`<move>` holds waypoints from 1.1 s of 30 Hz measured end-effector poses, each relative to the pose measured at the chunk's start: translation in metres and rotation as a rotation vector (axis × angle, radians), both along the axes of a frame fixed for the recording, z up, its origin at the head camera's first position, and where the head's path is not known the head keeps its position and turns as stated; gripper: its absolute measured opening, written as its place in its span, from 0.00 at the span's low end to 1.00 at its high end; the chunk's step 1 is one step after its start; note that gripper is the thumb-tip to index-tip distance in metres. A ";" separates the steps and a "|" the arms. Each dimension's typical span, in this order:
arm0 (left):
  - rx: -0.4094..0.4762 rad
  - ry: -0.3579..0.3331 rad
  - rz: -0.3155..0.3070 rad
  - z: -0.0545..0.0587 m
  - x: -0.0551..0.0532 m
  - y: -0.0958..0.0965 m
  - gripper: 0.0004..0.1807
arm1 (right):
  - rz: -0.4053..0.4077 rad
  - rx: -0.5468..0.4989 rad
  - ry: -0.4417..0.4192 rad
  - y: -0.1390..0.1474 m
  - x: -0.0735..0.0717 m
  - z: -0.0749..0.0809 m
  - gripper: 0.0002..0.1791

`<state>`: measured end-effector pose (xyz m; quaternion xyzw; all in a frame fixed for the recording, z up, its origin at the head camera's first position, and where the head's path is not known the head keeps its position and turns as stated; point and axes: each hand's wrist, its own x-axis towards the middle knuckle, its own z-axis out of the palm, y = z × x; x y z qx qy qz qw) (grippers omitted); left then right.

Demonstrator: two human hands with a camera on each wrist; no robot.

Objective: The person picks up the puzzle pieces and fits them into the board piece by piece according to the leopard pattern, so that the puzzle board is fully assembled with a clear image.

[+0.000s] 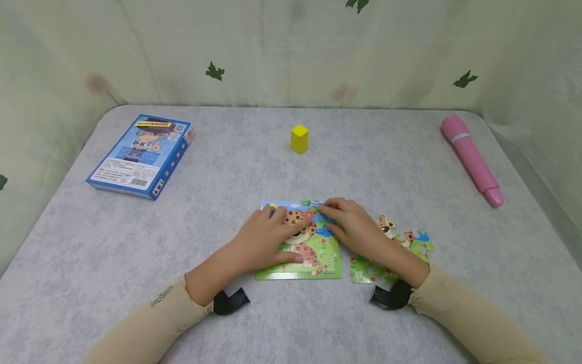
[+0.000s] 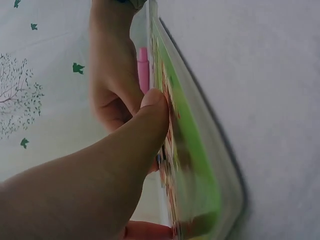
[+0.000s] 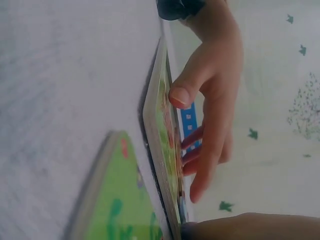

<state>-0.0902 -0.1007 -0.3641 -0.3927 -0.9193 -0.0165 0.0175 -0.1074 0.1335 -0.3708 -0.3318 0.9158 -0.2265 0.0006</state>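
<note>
A jigsaw puzzle board with a spotted cartoon leopard lies flat on the table. My left hand rests over its left side, fingers spread across the leopard and thumb low on the picture. In the right wrist view the left thumb touches the board's surface. At the board's upper right, my right hand has bent fingertips on the blue part of the picture; no loose piece shows between them. Beneath the right wrist lies a second group of puzzle pieces, partly joined and partly hidden by the forearm.
A blue printed box lies at the back left. Behind the board stands a small yellow block. A pink wand-shaped thing lies at the right, near the table's edge. Pale curtains hang around the back and sides.
</note>
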 end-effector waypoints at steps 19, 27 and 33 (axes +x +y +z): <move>0.118 -0.186 0.032 0.000 -0.012 -0.026 0.44 | -0.007 -0.236 -0.276 0.028 0.007 0.025 0.37; 0.207 -0.278 0.088 -0.001 -0.005 -0.053 0.48 | -0.043 -0.289 -0.236 0.057 0.022 0.025 0.37; 0.248 -0.330 0.112 -0.002 0.002 -0.066 0.49 | -0.086 -0.240 -0.276 0.073 0.028 0.015 0.35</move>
